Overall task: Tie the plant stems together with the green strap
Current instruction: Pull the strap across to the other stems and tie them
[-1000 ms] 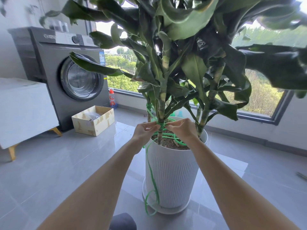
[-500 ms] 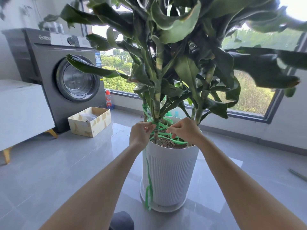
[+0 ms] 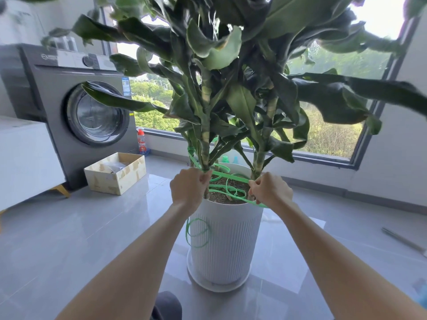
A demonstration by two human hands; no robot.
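A tall leafy plant stands in a white ribbed pot (image 3: 225, 245) on the floor. Its thick striped stems rise from the soil: one at the left (image 3: 205, 135), one at the right (image 3: 265, 139). A flat green strap (image 3: 227, 179) loops over the soil and around the left stem's base. My left hand (image 3: 188, 189) grips the strap beside the left stem. My right hand (image 3: 270, 192) pinches the strap at the pot's right rim, near the right stem. A loose coil of strap (image 3: 198, 232) hangs down the pot's front.
A grey washing machine (image 3: 76, 112) stands at the left, with a white cabinet (image 3: 23, 162) beside it. An open cardboard box (image 3: 116, 173) sits on the tiled floor. A bottle (image 3: 141, 143) stands by the window sill. A metal rod (image 3: 403, 241) lies at the right.
My right hand has moved right, away from the left stem toward the right stem, drawing the strap out. The hanging strap end has risen off the floor into a coil against the pot.
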